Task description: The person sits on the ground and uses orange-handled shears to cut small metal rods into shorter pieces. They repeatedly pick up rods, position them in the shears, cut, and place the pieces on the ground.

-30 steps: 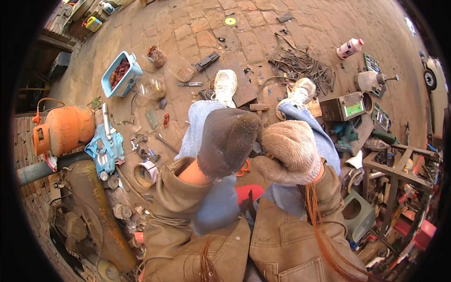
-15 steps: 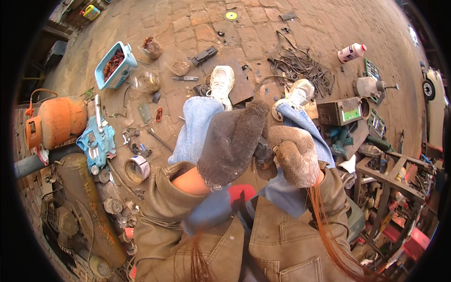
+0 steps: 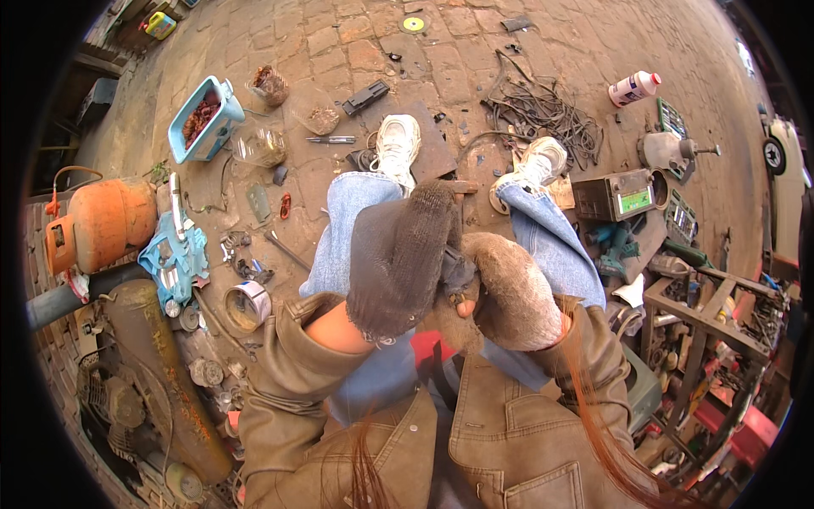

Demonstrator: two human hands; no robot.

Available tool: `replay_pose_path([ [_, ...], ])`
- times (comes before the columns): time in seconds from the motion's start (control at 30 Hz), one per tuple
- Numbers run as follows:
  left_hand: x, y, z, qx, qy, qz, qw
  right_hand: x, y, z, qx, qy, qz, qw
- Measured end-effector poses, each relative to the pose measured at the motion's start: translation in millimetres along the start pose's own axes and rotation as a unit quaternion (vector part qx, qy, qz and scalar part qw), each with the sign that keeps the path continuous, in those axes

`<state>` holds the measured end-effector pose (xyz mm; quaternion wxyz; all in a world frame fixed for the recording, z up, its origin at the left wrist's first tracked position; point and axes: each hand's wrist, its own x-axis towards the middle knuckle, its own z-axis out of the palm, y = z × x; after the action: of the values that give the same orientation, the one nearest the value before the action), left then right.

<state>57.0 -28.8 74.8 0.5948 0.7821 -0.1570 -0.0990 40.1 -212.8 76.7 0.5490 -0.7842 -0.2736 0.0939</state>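
My left hand (image 3: 397, 259), in a dark grey knit glove, is closed with its back toward me. Close on its right, my right hand (image 3: 515, 293), in a dirty beige knit glove, is curled inward. Between them sits a small dark part (image 3: 458, 273), mostly hidden by the gloves; its kind cannot be made out. A small orange-brown tip (image 3: 465, 308) shows below it, either a bare fingertip or a piece of the part. Past the left glove's far end juts a short brown bar (image 3: 463, 187). Both hands are held above the gap between my knees.
On the brick floor ahead lie a flat metal plate (image 3: 434, 153), tangled cables (image 3: 551, 119) and a black block (image 3: 366, 97). Left are a blue tub (image 3: 181, 136), an orange gas cylinder (image 3: 114, 212) and a tape roll (image 3: 248, 305). Right are a battery (image 3: 615, 195), green drill (image 3: 623, 250) and metal rack (image 3: 712, 314).
My right hand has turned and shifted left and slightly down, closer to the left one. The dark part has moved slightly left, and the brown bar now shows beyond the left glove.
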Motion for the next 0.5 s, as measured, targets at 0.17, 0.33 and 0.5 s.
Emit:
replay_pose_path([
  [0.17, 5.5, 9.2, 1.5, -0.058, 0.021, -0.01, 0.998, 6.7, -0.5, 4.5, -0.067, -0.004, -0.046, 0.997],
  [0.33, 21.3, 16.0, 8.8, -0.349, 0.117, -0.207, 0.906, 7.5, -9.8, -3.3, 0.321, 0.042, 0.153, 0.934],
  [0.5, 34.5, 24.1, 6.9, -0.515, 0.138, -0.289, 0.795, 23.4, -19.3, -7.7, -0.005, 0.065, -0.012, 0.998],
])
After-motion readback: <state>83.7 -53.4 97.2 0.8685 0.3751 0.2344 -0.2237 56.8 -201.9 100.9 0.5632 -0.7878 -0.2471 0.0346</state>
